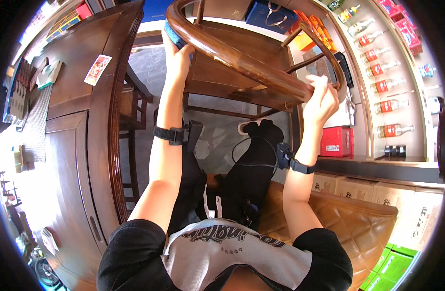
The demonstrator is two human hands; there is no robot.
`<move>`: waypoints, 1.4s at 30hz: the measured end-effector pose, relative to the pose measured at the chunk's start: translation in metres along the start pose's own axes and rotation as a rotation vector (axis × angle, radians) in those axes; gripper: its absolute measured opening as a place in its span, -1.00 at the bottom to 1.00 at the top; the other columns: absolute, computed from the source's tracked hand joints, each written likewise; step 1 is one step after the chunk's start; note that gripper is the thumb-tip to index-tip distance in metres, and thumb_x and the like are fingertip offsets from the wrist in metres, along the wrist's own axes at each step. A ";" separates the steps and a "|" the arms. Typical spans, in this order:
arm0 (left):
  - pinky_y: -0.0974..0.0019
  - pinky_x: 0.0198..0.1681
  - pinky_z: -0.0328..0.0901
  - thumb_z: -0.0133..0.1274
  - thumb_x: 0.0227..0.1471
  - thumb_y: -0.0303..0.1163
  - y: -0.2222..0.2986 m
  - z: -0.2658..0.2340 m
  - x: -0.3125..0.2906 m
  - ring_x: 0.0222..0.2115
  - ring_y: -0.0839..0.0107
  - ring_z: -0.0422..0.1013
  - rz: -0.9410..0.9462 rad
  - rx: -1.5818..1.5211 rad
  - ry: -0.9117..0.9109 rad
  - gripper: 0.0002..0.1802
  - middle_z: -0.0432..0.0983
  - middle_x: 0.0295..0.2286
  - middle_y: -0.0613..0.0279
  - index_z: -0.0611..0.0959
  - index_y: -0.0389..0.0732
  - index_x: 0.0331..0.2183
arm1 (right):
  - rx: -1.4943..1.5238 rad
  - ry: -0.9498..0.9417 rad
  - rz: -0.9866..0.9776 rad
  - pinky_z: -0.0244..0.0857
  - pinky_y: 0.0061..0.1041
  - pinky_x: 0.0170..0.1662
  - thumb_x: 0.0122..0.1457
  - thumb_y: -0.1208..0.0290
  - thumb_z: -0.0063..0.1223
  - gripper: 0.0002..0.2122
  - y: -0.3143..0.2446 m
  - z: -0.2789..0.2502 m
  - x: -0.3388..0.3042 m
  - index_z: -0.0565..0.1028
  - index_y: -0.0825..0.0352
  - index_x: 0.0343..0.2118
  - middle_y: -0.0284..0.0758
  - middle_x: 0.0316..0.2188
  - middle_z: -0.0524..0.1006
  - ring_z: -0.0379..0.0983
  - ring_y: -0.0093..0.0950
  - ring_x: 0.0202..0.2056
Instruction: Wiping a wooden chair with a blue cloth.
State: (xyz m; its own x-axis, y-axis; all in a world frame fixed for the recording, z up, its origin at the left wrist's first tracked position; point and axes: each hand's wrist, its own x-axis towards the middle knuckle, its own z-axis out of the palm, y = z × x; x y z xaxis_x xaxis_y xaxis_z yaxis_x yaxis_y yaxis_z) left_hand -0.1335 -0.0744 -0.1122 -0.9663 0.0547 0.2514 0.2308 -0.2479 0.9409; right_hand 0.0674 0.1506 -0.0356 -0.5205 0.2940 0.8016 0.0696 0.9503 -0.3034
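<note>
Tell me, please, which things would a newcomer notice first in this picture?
Probably the glossy, curved wooden chair rail at the top centre, with the left hand holding a blue cloth at its left side and the right hand at its right. Next, perhaps, the line of red-labelled glass bottles on the shelf along the right.

Overall exposure bright. Strong light at the left rim, well left of the left fingers (188,50), burns part of the dark wooden table (79,89) to white. Between both hands' fingers, the lacquered curved chair rail (232,57) carries streaked reflections. Below them, the grey floor (215,123) reads dimmer. Right of the right fingers (320,85), the display shelf (392,169) bows with fisheye distortion; corners fall black.
</note>
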 end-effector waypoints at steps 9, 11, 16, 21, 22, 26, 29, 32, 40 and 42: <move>0.28 -0.01 0.25 0.19 -0.15 -0.47 -0.011 -0.031 0.011 -0.07 0.30 0.35 0.199 0.124 -0.195 -0.23 0.39 -0.07 0.02 0.25 -0.31 0.11 | 0.073 0.039 -0.131 0.21 -0.42 -0.50 0.16 0.44 -0.20 -0.75 0.009 -0.002 0.003 0.46 0.32 -0.62 -0.35 -0.73 0.43 0.38 -0.40 -0.65; 0.27 -0.06 0.28 0.25 -0.19 -0.37 -0.007 -0.018 0.014 -0.15 0.25 0.41 0.264 0.432 -0.135 -0.30 0.45 -0.18 -0.02 0.34 -0.33 0.00 | 0.080 0.033 -0.172 0.19 -0.49 -0.54 0.17 0.42 -0.20 -0.74 0.022 -0.007 0.002 0.48 0.34 -0.60 -0.34 -0.72 0.44 0.36 -0.46 -0.65; 0.18 -0.18 0.34 0.28 -0.26 -0.33 -0.027 0.011 -0.015 -0.26 0.01 0.46 0.192 0.343 -0.089 -0.40 0.50 -0.33 -0.09 0.38 -0.29 -0.16 | 0.281 0.067 0.060 0.13 -0.65 -0.62 0.17 0.42 -0.19 -0.73 0.060 -0.034 -0.012 0.48 0.40 -0.58 -0.36 -0.64 0.45 0.30 -0.60 -0.66; 0.21 -0.22 0.35 0.31 -0.30 -0.28 -0.017 0.038 -0.054 -0.29 0.08 0.47 0.121 0.341 0.151 -0.43 0.51 -0.35 0.02 0.44 -0.21 -0.21 | 0.121 -0.022 -0.042 0.22 -0.71 -0.57 0.14 0.43 -0.20 -0.75 0.067 -0.054 -0.008 0.49 0.41 -0.56 -0.37 -0.62 0.46 0.34 -0.60 -0.61; 0.25 -0.20 0.35 0.30 -0.28 -0.27 -0.019 0.037 -0.054 -0.29 0.13 0.46 0.147 0.312 0.172 -0.48 0.51 -0.34 0.07 0.49 -0.20 -0.22 | 0.126 -0.040 -0.055 0.22 -0.71 -0.57 0.14 0.43 -0.20 -0.75 0.066 -0.056 -0.009 0.49 0.41 -0.56 -0.37 -0.62 0.46 0.34 -0.60 -0.61; 0.27 -0.16 0.33 0.30 -0.26 -0.31 -0.031 0.040 -0.055 -0.24 0.13 0.45 0.334 0.386 0.190 -0.45 0.48 -0.26 0.02 0.49 -0.23 -0.17 | 0.256 -0.004 0.198 0.26 -0.70 -0.54 0.21 0.29 -0.26 -0.67 0.070 -0.063 -0.013 0.50 0.41 -0.49 -0.34 -0.61 0.48 0.39 -0.58 -0.57; 0.26 -0.17 0.34 0.29 -0.27 -0.31 -0.036 0.042 -0.053 -0.25 0.10 0.44 0.363 0.430 0.213 -0.46 0.48 -0.28 0.03 0.52 -0.21 -0.17 | 0.266 0.014 0.181 0.24 -0.71 -0.56 0.24 0.23 -0.30 -0.62 0.070 -0.063 -0.014 0.49 0.41 -0.50 -0.31 -0.61 0.49 0.39 -0.58 -0.58; 0.25 -0.21 0.35 0.24 -0.28 -0.38 -0.043 0.033 -0.060 -0.28 0.13 0.45 0.281 0.449 0.215 -0.56 0.50 -0.34 0.08 0.56 -0.16 -0.23 | 0.239 -0.049 0.153 0.25 -0.71 -0.53 0.24 0.18 -0.34 -0.57 0.073 -0.065 -0.014 0.48 0.42 -0.50 -0.28 -0.60 0.49 0.40 -0.55 -0.58; 0.19 -0.14 0.28 0.24 -0.19 -0.32 -0.172 -0.015 -0.114 -0.18 0.07 0.39 -0.098 0.349 0.054 -0.44 0.45 -0.23 0.03 0.44 -0.20 -0.10 | 0.238 0.030 0.135 0.29 -0.66 -0.51 0.24 0.19 -0.36 -0.57 0.067 -0.058 -0.012 0.45 0.45 -0.50 -0.26 -0.58 0.48 0.40 -0.52 -0.57; 0.22 -0.14 0.29 0.25 -0.16 -0.32 -0.175 -0.024 -0.112 -0.19 0.16 0.41 -0.114 0.347 -0.012 -0.42 0.46 -0.24 0.04 0.41 -0.20 -0.08 | 0.234 0.035 0.134 0.29 -0.65 -0.50 0.24 0.18 -0.36 -0.57 0.069 -0.058 -0.013 0.45 0.46 -0.50 -0.26 -0.58 0.48 0.41 -0.51 -0.57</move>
State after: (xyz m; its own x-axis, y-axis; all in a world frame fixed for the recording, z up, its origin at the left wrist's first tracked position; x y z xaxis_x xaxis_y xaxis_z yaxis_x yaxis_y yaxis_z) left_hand -0.0682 -0.0605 -0.3102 -0.9871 0.0750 0.1412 0.1486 0.1035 0.9835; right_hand 0.1281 0.2182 -0.0367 -0.4895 0.4228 0.7626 -0.0651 0.8544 -0.5155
